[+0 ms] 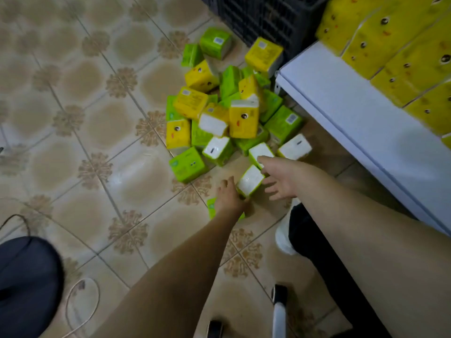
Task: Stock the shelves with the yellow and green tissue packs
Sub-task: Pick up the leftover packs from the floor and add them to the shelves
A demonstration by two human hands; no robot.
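1. A green pack (250, 183) stands on the floor at the pile's near edge, between both hands.
2. Left hand (229, 195) touches its left side, fingers curled.
3. Right hand (280, 178), fingers spread, hovers just right.

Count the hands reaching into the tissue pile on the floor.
2. The left hand is beside the nearest white-ended green pack, on its left; the right hand, fingers spread, is on its right. No other hand shows.
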